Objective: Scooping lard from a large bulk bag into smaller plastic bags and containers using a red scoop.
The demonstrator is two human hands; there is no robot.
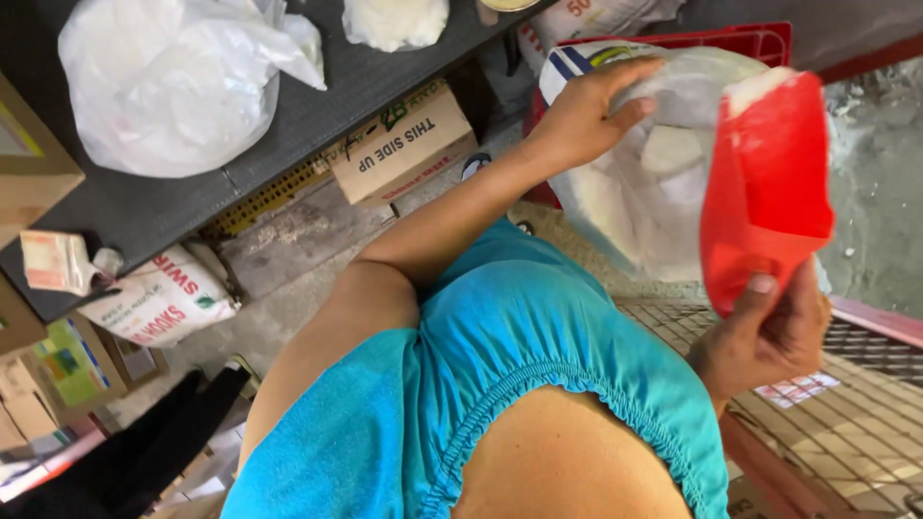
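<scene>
1. The left hand [586, 115] sits at about 1 o'clock, fingers curled over the rim of a clear plastic bag [654, 192] and pinching its mouth open.
2. The right hand [769, 336], around 3 o'clock, has thumb and fingers clamped on the handle of a red scoop [764, 183], which is tipped into the bag's opening.
3. Progress-wise, I'd say it's partway: white stuff already sits in the bag, and some shows at the scoop's top edge.
4. A cardboard box [399, 144] with dark print lies at 12 o'clock under the dark shelf [317, 106].
5. A white sack [159, 298] with red lettering is at 9 o'clock.
6. A big white plastic bag [173, 82] rests at 10 o'clock on the shelf.
</scene>
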